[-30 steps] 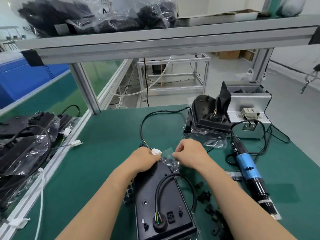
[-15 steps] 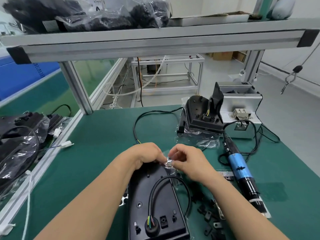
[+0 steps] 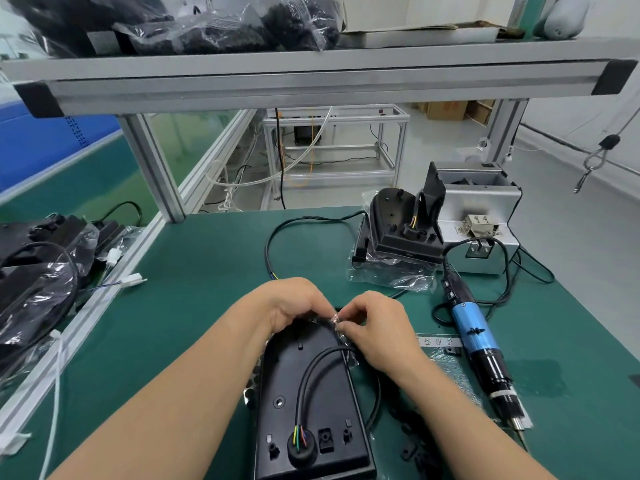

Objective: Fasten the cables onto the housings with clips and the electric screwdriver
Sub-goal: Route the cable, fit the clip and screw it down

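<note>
You are early in the job on this housing (image 3: 311, 403), which lies flat on the green tabletop (image 3: 194, 306) right in front of you. Its black cable (image 3: 306, 382) loops loose over the back from the grommet near you; I see no clip on it and no screw driven. Your left hand (image 3: 294, 303) and right hand (image 3: 377, 327) meet at the far end of the housing, fingers pinched on a small crinkled clear plastic wrap (image 3: 334, 318); what sits inside it I cannot tell. The electric screwdriver (image 3: 479, 344) lies unheld to your right, and loose black clips (image 3: 412, 448) wait beside the housing. A second housing (image 3: 398, 226) stands further back, its clip status unclear. Clipping and screwing remain.
</note>
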`<action>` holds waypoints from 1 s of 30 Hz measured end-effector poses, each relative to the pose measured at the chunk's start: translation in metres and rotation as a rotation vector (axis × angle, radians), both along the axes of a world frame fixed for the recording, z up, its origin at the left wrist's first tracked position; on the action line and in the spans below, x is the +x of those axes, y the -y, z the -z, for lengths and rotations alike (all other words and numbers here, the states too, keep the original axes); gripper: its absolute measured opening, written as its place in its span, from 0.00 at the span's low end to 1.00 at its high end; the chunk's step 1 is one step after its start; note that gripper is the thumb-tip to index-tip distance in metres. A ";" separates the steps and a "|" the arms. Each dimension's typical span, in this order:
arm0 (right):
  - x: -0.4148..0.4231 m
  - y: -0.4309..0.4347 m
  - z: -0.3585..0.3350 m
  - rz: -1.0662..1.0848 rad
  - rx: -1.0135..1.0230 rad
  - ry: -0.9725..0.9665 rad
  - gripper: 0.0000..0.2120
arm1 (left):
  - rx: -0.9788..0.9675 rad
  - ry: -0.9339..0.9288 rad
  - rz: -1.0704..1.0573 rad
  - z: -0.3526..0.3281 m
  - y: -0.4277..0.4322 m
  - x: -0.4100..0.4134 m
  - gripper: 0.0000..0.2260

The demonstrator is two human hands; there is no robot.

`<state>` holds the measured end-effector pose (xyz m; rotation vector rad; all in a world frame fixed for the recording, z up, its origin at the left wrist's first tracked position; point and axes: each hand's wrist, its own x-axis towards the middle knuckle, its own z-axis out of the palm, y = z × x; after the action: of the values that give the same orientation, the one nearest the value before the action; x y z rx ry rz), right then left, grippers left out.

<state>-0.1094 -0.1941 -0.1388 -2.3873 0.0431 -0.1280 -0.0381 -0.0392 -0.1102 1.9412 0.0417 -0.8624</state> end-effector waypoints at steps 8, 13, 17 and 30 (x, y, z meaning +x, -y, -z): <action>-0.001 0.000 0.002 0.037 0.060 -0.001 0.04 | -0.007 0.044 -0.019 0.001 0.001 -0.001 0.01; 0.000 0.006 0.001 -0.056 0.007 0.067 0.09 | 0.020 0.052 -0.038 0.001 0.003 -0.001 0.02; -0.007 0.007 0.000 -0.213 -0.118 0.252 0.06 | 0.043 0.028 -0.094 0.002 0.007 0.000 0.04; 0.001 0.012 0.007 0.008 0.060 0.121 0.08 | -0.002 0.074 -0.187 0.014 0.013 0.002 0.06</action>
<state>-0.1083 -0.2066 -0.1456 -2.3153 -0.0002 -0.2716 -0.0361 -0.0523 -0.1238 1.9309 0.1761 -0.6665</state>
